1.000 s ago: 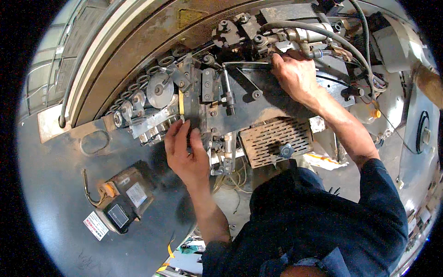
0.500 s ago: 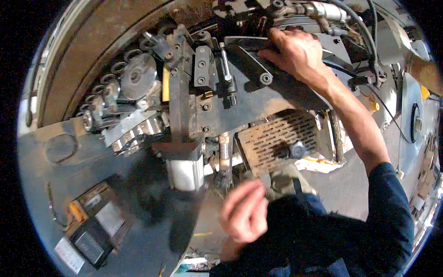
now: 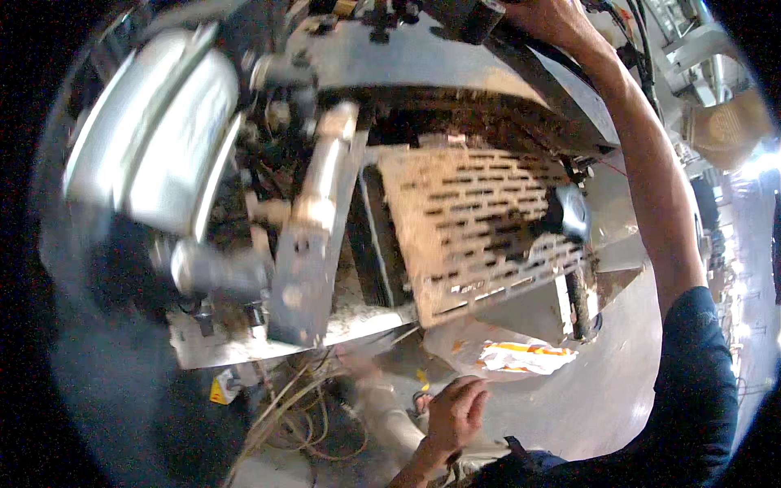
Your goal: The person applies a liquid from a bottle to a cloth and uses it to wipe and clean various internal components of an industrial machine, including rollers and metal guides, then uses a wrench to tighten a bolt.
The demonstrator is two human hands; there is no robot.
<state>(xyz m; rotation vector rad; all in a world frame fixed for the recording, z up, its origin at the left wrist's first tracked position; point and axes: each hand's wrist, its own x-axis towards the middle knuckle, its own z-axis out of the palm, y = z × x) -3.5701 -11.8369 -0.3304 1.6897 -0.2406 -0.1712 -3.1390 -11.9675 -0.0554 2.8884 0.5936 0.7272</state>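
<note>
My left hand [image 3: 458,413] hangs low in the middle with its fingers curled closed. Whatever they may hold does not show. Up at the top edge, my right hand [image 3: 549,23] reaches to the machine, near a dark cylindrical fitting [image 3: 486,21]. Its fingertips are cut off by the frame, so its grip is hidden. Between the hands is a rusty, brownish slotted metal panel [image 3: 480,236] with a dark knob [image 3: 567,211] at its right side. The grey machine plate [image 3: 390,61] lies above the panel.
A silver cylinder housing [image 3: 167,130] stands blurred at the left, with a metal pipe [image 3: 325,179] nearby. Loose pale cables [image 3: 305,415] hang below. A white and orange bag [image 3: 527,356] lies beneath the panel. A cardboard-coloured roll [image 3: 730,130] is at the far right.
The view has swung down and closer to the slotted panel, so the machine's upper parts have left the picture. My left hand appears lower; my right hand now sits at the top edge.
</note>
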